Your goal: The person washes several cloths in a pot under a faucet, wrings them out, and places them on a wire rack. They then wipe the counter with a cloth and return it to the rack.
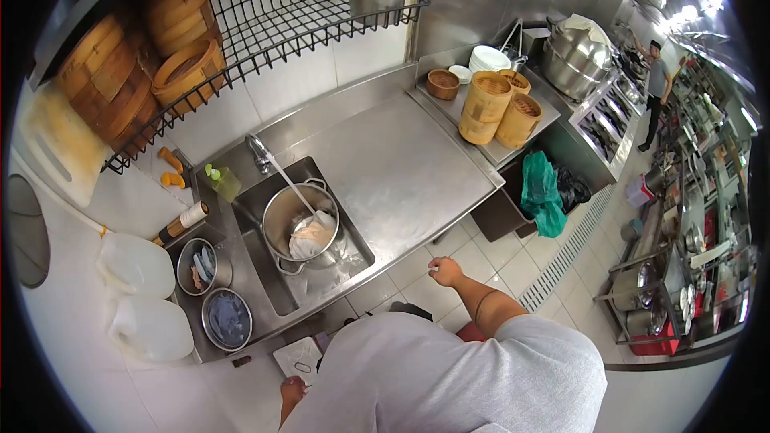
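Low at my left side, my left hand [293,389] has its fingers curled at the near edge of a white box [298,355]. My right hand [445,271] is out over the tiled floor, in front of the counter, with its fingers drawn together; I cannot tell what, if anything, is in them. In the sink [362,258] stands a two-handled steel pot [277,212] with a pale, wet cloth-like bundle [313,234] inside. A stream of water [293,184] runs into it from the faucet [260,152].
Left of the sink are two steel bowls [226,319], a bottle [225,184] and two plastic jugs [152,329]. Bamboo steamers [485,104] stand at the counter's right end, above a bin [501,212]. A wire rack [273,28] overhangs the counter. A person [658,92] stands far right.
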A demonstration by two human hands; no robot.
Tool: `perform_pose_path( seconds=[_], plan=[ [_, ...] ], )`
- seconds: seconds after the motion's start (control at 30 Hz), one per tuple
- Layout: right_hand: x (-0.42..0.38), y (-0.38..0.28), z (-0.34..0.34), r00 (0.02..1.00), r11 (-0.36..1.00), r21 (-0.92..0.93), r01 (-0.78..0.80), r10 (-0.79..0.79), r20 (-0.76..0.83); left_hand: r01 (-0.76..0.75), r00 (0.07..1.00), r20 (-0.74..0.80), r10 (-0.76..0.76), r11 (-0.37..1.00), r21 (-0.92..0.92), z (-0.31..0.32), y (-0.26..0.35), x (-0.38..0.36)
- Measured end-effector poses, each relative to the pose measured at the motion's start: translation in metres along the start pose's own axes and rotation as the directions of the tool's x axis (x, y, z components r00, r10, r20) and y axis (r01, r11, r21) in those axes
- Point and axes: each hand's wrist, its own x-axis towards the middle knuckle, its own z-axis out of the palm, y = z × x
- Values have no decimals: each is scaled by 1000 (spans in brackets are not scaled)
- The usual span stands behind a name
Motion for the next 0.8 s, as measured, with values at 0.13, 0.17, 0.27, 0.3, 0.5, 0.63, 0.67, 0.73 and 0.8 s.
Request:
perform_pose_path(
  seconds=[0.13,0.17,0.27,0.3,0.5,0.63,0.67,0.73,0.8],
  plan=[
    [12,11,-14,985,999,30,-34,29,170,-390,920,101,379,852,350,58,-59,12],
    [12,16,-16,985,999,30,-30,24,173,-461,885,80,458,842,279,66,-52,17],
    [17,33,-15,985,997,78,-7,-6,175,-586,807,18,590,798,141,87,-43,-19],
    [26,37,-14,993,975,211,73,-91,72,-78,997,-22,75,949,-305,79,-9,-5],
    [151,-31,-158,900,857,407,315,-133,-415,357,925,130,-356,703,-615,33,141,-14],
    [245,-42,-261,864,765,564,310,22,-504,289,956,142,-258,731,-618,46,106,-14],
    [259,-39,-277,865,763,567,310,21,-501,310,946,116,-302,743,-594,39,113,-21],
    [271,-36,-302,922,650,732,204,124,-366,337,934,114,-340,725,-600,30,112,-35],
    [272,-31,-315,932,679,714,169,126,-341,298,943,65,-326,744,-598,31,97,-41]
  ],
)
